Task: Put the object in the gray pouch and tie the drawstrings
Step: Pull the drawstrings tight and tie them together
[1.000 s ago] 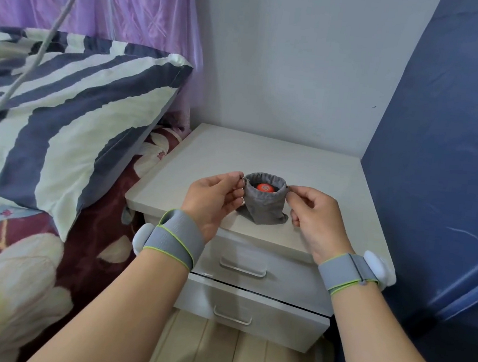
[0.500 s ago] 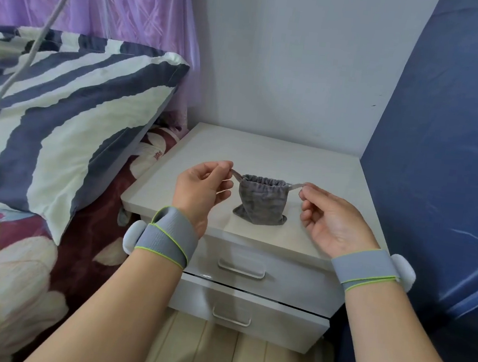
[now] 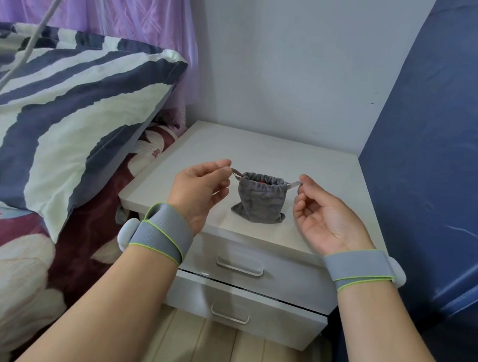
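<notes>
Both bare forearms reach up from the bottom of the frame, each wrist wrapped in a grey fabric band with a green edge. The left hand (image 3: 199, 185) is turned with its back toward the camera, thumb and forefinger pressed together on the left grey drawstring (image 3: 236, 172). The right hand (image 3: 324, 216) lies palm-up, fingers curled, its fingertips pinching the right grey drawstring (image 3: 294, 184). Between them, near the middle of the frame, the small grey fabric pouch (image 3: 260, 200) stands upright on the white bedside cabinet top (image 3: 264, 151), its base splayed on the surface and its mouth pointing up, long axis vertical. The cords run out sideways from the gathered rim to each hand. Compared with half a second ago the hands sit in much the same spread, and the mouth is again slightly open, a sliver of the red object (image 3: 261, 181) showing inside; a second ago the mouth was wide open and the hands were right against it. A striped pillow (image 3: 72, 98) fills the left of the frame.
</notes>
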`<move>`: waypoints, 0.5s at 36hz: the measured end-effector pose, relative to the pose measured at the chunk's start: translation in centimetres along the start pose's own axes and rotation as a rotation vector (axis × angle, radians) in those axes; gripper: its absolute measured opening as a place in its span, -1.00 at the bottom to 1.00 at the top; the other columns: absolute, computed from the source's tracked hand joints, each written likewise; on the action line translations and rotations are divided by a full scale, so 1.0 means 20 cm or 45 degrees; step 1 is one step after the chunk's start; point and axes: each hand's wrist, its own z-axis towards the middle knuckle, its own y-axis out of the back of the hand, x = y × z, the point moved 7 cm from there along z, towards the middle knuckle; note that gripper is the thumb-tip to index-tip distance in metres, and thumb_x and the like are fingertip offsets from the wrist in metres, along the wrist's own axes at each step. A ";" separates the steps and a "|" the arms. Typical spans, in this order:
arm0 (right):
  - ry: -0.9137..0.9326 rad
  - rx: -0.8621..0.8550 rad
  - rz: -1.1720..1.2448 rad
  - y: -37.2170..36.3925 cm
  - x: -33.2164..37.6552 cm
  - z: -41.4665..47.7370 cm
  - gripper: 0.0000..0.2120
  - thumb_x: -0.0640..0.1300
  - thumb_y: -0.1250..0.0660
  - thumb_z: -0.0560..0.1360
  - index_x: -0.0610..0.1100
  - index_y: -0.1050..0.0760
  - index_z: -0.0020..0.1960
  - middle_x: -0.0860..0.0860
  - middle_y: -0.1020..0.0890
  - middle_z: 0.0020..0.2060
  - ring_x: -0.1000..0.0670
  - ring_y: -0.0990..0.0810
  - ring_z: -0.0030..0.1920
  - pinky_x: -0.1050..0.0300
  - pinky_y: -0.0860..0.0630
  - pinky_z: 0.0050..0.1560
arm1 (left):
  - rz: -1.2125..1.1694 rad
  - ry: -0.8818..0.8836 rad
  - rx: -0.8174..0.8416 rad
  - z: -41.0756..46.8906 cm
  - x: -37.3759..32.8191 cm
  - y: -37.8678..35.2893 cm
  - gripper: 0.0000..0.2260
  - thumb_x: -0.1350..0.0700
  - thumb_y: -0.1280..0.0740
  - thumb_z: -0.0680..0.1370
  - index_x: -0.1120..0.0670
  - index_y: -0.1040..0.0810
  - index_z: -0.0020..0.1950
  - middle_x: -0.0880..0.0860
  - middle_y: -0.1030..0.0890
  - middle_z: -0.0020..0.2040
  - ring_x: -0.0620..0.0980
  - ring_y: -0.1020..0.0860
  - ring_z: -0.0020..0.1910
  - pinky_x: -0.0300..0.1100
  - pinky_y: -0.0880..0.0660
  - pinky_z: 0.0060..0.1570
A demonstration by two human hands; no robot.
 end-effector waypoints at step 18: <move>0.093 0.036 0.030 -0.01 0.00 -0.02 -0.89 -0.35 -0.33 0.51 -0.19 -0.58 -0.06 -0.03 -0.57 -0.31 0.10 -0.52 -0.34 0.33 -0.55 -0.33 | -0.200 0.280 0.039 -0.01 0.07 -0.01 -0.93 0.17 -0.43 0.53 0.08 -0.62 -0.01 -0.01 -0.61 -0.24 -0.13 -0.50 -0.35 -0.33 -0.55 -0.31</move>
